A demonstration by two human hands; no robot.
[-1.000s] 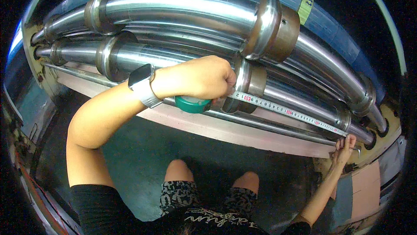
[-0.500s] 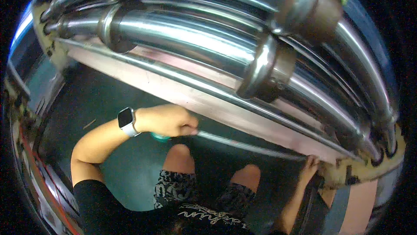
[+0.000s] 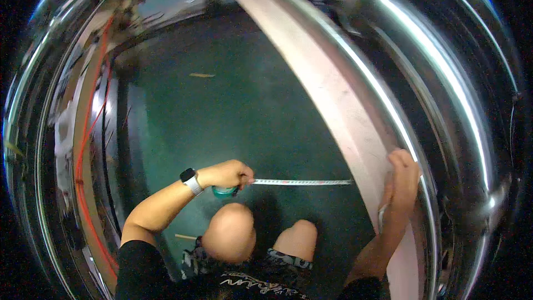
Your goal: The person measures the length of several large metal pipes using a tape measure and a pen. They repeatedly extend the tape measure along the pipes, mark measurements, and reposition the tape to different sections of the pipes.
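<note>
My left hand (image 3: 232,174), below a watch with a pale strap, is closed around a tape measure with a green case (image 3: 225,191). From it a white marked blade (image 3: 302,182) runs out straight to the right, above my knees. The blade's free end stops just short of the edge of a long pale pinkish beam (image 3: 327,94). My right hand (image 3: 401,180) rests against that beam, beside a shiny metal rod (image 3: 388,97). Its thumb is apart from its bent fingers, and it is off the blade.
Large polished rollers (image 3: 438,50) stand along the right. On the left, a red cable (image 3: 81,155) runs along machine framework. A thin tan strip (image 3: 202,75) lies on the dark green floor (image 3: 222,111), and another pale strip (image 3: 185,237) is near my left knee.
My view has turned left, so the beam and rollers now run down the right side. My right hand has let go of the blade's end, and less blade is out.
</note>
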